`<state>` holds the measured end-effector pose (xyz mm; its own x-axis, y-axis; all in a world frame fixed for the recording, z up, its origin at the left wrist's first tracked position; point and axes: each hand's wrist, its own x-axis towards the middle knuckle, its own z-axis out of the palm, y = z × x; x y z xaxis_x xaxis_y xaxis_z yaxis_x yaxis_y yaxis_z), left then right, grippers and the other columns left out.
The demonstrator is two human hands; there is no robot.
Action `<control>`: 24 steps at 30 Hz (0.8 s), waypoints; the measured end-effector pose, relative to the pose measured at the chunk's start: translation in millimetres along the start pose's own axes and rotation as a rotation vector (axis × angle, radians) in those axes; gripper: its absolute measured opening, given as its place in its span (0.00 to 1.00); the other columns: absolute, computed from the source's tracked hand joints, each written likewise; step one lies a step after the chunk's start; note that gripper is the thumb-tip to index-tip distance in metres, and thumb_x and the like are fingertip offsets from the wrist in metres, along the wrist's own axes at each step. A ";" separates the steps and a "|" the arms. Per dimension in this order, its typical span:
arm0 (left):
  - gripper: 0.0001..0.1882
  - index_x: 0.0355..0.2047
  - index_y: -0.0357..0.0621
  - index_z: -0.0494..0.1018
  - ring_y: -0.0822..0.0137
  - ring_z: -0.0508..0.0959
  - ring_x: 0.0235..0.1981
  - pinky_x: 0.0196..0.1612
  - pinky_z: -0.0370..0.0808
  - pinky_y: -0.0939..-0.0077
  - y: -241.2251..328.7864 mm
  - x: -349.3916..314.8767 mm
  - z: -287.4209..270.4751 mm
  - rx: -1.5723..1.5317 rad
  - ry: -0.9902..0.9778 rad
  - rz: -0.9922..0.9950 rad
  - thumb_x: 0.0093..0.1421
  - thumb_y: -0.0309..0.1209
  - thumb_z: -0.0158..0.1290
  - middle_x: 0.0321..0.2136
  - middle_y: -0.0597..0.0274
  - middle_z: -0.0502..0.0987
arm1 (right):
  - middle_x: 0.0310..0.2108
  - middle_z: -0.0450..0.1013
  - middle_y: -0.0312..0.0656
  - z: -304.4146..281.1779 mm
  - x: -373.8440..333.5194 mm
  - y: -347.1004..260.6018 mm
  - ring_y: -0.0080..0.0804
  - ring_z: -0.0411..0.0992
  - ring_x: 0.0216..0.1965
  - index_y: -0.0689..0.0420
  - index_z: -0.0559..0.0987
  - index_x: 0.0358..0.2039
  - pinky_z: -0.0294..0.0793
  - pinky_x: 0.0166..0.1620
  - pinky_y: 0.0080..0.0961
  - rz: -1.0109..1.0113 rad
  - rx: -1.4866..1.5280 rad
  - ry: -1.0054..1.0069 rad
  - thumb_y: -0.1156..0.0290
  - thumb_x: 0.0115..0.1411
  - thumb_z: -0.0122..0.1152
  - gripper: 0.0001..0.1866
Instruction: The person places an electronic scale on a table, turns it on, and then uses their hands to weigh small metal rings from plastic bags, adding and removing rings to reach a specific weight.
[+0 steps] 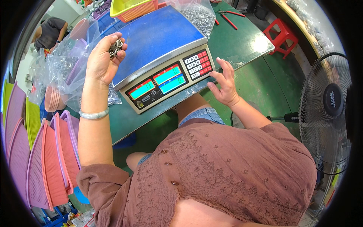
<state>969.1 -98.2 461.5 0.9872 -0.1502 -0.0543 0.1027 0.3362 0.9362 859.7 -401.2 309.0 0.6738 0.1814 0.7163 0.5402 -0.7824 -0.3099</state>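
My left hand [103, 60], raised by the left edge of the scale's platform, is closed around a small bunch of dark metal rings [115, 48]; their exact kind is hard to make out. The counting scale [157, 43] has a blue top plate and a cream body. Its lit green displays [171, 80] and keypad [197, 64] face me. Just right of the keypad, my right hand [226, 86] hovers with fingers apart and nothing in them. Whether a fingertip touches the scale's edge, I cannot tell.
Clear bags of metal parts [198, 19] lie behind the scale and at its left [68, 62]. Red-handled pliers [230, 17] rest on the green table [242, 34]. Plastic baskets [41, 162] stack at left. A fan [332, 100] and red stool [280, 36] stand right. Another person [51, 32] is far left.
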 end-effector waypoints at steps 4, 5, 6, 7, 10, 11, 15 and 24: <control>0.10 0.34 0.33 0.67 0.67 0.71 0.27 0.23 0.69 0.83 -0.8 0.5 -1.0 -0.013 0.005 -0.005 0.53 0.28 0.48 0.29 0.56 0.70 | 0.52 0.54 0.55 0.8 0.1 -0.1 0.53 0.52 0.52 0.56 0.72 0.35 0.52 0.53 0.40 0.007 0.006 -0.004 0.68 0.44 0.60 0.15; 0.11 0.35 0.33 0.67 0.67 0.71 0.27 0.23 0.69 0.84 -1.1 1.0 -3.2 -0.016 -0.001 -0.008 0.54 0.28 0.48 0.29 0.56 0.70 | 0.52 0.54 0.55 3.2 -0.3 -1.1 0.53 0.52 0.52 0.56 0.72 0.35 0.52 0.53 0.41 0.010 0.014 -0.007 0.68 0.44 0.60 0.15; 0.11 0.35 0.33 0.67 0.67 0.71 0.27 0.23 0.69 0.85 -2.3 3.7 -3.9 -0.020 -0.006 -0.012 0.54 0.28 0.48 0.29 0.55 0.70 | 0.52 0.54 0.55 3.7 -0.4 -1.2 0.53 0.52 0.52 0.56 0.72 0.35 0.52 0.53 0.41 0.006 0.015 -0.001 0.68 0.44 0.60 0.16; 0.12 0.36 0.33 0.66 0.67 0.71 0.27 0.23 0.69 0.85 -3.0 5.2 -4.2 -0.023 -0.010 -0.016 0.54 0.28 0.48 0.29 0.55 0.70 | 0.52 0.54 0.55 2.2 -0.2 -0.3 0.53 0.52 0.52 0.56 0.72 0.35 0.52 0.53 0.41 0.001 0.016 0.004 0.68 0.44 0.60 0.16; 0.11 0.36 0.32 0.66 0.68 0.71 0.27 0.23 0.69 0.85 -2.2 3.5 0.8 -0.003 -0.015 -0.004 0.54 0.28 0.48 0.29 0.55 0.70 | 0.53 0.54 0.54 3.9 -0.9 -0.5 0.53 0.52 0.52 0.56 0.72 0.36 0.52 0.53 0.41 0.002 0.035 0.011 0.68 0.45 0.60 0.16; 0.11 0.36 0.32 0.67 0.68 0.71 0.27 0.23 0.69 0.85 -2.2 1.8 3.9 0.000 0.000 0.006 0.54 0.28 0.48 0.29 0.55 0.70 | 0.53 0.54 0.54 2.8 -0.9 -0.4 0.53 0.52 0.52 0.56 0.72 0.36 0.52 0.53 0.41 0.000 0.032 0.010 0.68 0.45 0.60 0.16; 0.11 0.36 0.32 0.67 0.68 0.71 0.27 0.23 0.69 0.85 -2.1 2.6 1.5 0.004 0.009 0.003 0.54 0.28 0.48 0.29 0.55 0.70 | 0.53 0.54 0.54 3.5 -0.1 -0.5 0.53 0.52 0.52 0.56 0.72 0.36 0.52 0.53 0.41 -0.010 0.035 0.001 0.68 0.45 0.60 0.16; 0.10 0.34 0.33 0.68 0.69 0.71 0.27 0.24 0.70 0.84 -3.9 5.6 5.8 0.034 0.016 -0.003 0.54 0.27 0.47 0.27 0.58 0.70 | 0.54 0.54 0.53 1.4 0.6 -2.7 0.53 0.51 0.53 0.55 0.73 0.37 0.51 0.54 0.40 -0.004 0.025 -0.019 0.68 0.43 0.61 0.18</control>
<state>973.5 -105.7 459.6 0.9886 -0.1367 -0.0627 0.1021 0.3039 0.9472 859.3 -398.2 309.4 0.6813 0.1960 0.7053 0.5551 -0.7664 -0.3232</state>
